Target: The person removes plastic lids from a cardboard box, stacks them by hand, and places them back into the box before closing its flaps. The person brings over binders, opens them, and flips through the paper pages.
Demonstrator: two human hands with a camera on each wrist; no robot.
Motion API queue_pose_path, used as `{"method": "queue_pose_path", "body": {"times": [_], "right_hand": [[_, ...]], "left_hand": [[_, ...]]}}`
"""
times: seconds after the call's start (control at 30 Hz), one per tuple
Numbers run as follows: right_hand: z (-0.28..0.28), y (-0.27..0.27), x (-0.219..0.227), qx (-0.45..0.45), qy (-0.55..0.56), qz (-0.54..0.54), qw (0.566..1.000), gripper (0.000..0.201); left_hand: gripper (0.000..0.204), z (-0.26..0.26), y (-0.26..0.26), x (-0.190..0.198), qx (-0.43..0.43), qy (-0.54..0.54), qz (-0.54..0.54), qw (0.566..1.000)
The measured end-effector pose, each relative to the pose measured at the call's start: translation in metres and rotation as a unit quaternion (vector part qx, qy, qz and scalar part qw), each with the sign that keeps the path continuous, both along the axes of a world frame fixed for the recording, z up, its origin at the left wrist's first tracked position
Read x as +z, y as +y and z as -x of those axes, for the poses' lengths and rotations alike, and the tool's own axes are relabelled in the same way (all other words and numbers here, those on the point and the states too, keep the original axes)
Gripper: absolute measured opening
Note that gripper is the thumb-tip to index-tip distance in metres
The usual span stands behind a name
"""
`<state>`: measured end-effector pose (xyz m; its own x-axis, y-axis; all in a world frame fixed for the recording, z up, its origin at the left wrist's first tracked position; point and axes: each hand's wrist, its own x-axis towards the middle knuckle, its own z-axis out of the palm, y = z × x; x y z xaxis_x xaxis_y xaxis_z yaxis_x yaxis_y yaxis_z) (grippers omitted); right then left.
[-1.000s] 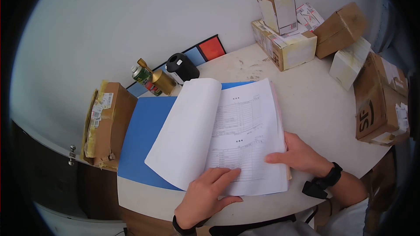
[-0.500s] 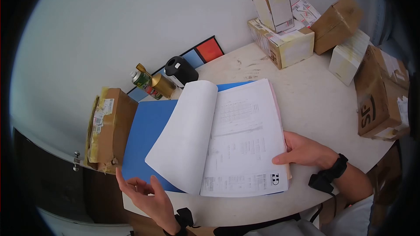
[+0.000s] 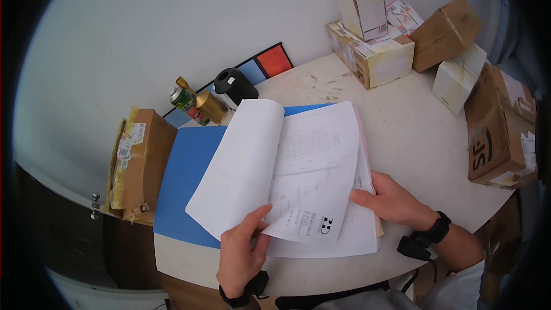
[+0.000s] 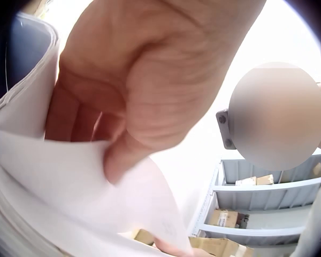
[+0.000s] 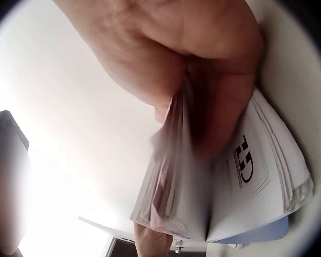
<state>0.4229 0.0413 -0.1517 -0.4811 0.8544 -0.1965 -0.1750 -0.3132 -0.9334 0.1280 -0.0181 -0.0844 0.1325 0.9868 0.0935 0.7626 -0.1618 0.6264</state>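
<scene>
A blue folder (image 3: 186, 181) lies on the table under a thick stack of printed papers (image 3: 361, 232). Pages turned to the left form a curled white flap (image 3: 238, 161). My left hand (image 3: 244, 258) pinches the lower left edge of a printed sheet (image 3: 307, 195); its thumb presses on the paper in the left wrist view, with the other fingers behind. That sheet bends up off the stack, its lower right corner lifted. At the stack's right edge my right hand (image 3: 396, 201) grips a bundle of pages (image 5: 171, 193), thumb on top.
Taped cardboard boxes (image 3: 379, 63) are piled at the back right, with a larger brown box (image 3: 496, 132) by the right edge. Another carton (image 3: 140, 166) stands left of the folder. A spray can (image 3: 186, 103), a gold container (image 3: 211, 107) and a black holder (image 3: 235, 85) line the wall.
My left hand left the page, swung out left with fingers spread, then came back and took hold of a sheet's lower edge. That sheet has lifted; my right hand stays at the stack's right edge.
</scene>
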Motion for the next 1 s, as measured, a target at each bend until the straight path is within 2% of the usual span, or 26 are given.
{"method": "queue_pose_path", "body": {"times": [0.07,0.1,0.13,0.17,0.2,0.27,0.3,0.33,0.37,0.4,0.43,0.47,0.53,0.7,0.8,0.87,0.93,0.97,1.0], "right_hand": [[-0.004,0.0,0.001,0.019,0.021,0.004,1.0,0.06],[-0.006,0.001,0.002,0.039,0.043,0.007,0.998,0.062],[-0.01,0.003,0.001,0.036,0.046,0.007,0.998,0.062],[-0.015,0.006,0.0,0.071,0.033,-0.006,0.997,0.063],[-0.018,0.008,-0.002,0.108,0.018,-0.019,0.994,0.065],[-0.017,0.009,-0.007,0.108,0.025,-0.012,0.994,0.065],[-0.015,0.01,-0.008,0.108,0.03,-0.006,0.994,0.066],[-0.012,0.01,-0.006,0.116,0.027,-0.006,0.993,0.066],[-0.01,0.008,-0.005,0.096,0.026,-0.002,0.995,0.066],[-0.008,0.006,-0.003,0.074,0.025,0.002,0.997,0.066],[-0.006,0.005,-0.002,0.074,0.022,0.0,0.997,0.066],[-0.005,0.003,-0.002,0.057,0.021,-0.004,0.998,0.065],[-0.002,0.001,-0.002,0.036,0.021,-0.008,0.999,0.064],[0.002,-0.001,0.001,0.015,-0.014,-0.039,0.999,0.056],[0.003,-0.002,-0.001,-0.011,-0.013,-0.016,1.0,0.053],[0.0,-0.001,-0.003,-0.005,0.001,-0.005,1.0,0.053],[-0.006,0.001,0.0,0.003,0.016,0.008,1.0,0.054],[-0.012,0.002,0.004,0.048,0.007,0.022,0.999,0.055],[-0.017,0.003,0.007,0.094,-0.003,0.036,0.995,0.057]], "left_hand": [[0.053,0.011,0.0,0.003,0.203,-0.007,-0.068,0.977],[0.053,0.023,-0.002,0.001,0.2,-0.004,-0.068,0.977],[0.057,0.037,-0.005,-0.004,0.278,0.007,-0.141,0.95],[0.061,0.045,-0.005,-0.007,0.353,0.017,-0.212,0.911],[0.061,0.041,-0.004,-0.005,0.352,0.018,-0.212,0.911],[0.064,0.023,-0.009,0.0,0.347,0.006,-0.373,0.86],[0.063,0.012,-0.016,-0.001,0.316,-0.003,-0.354,0.88],[0.06,0.005,-0.025,-0.003,0.215,-0.002,-0.311,0.926],[0.055,0.001,-0.03,0.0,0.084,-0.004,-0.214,0.973],[0.054,-0.012,-0.022,0.012,-0.018,0.023,-0.097,0.995],[0.064,-0.021,-0.013,0.011,-0.115,0.073,-0.068,0.988],[0.064,-0.025,-0.009,0.006,-0.116,0.071,-0.07,0.988],[0.072,-0.031,-0.003,-0.001,-0.206,0.144,-0.071,0.965],[0.073,-0.025,0.002,0.005,-0.199,0.163,-0.038,0.965],[0.068,-0.013,0.006,0.003,-0.214,0.149,-0.024,0.965],[0.064,-0.005,0.002,-0.002,-0.026,0.093,-0.055,0.994],[0.072,0.008,0.0,0.003,0.137,0.071,-0.092,0.984],[0.072,0.021,-0.003,0.003,0.134,0.074,-0.092,0.984],[0.074,0.035,-0.006,0.005,0.234,0.095,-0.124,0.96]]}}
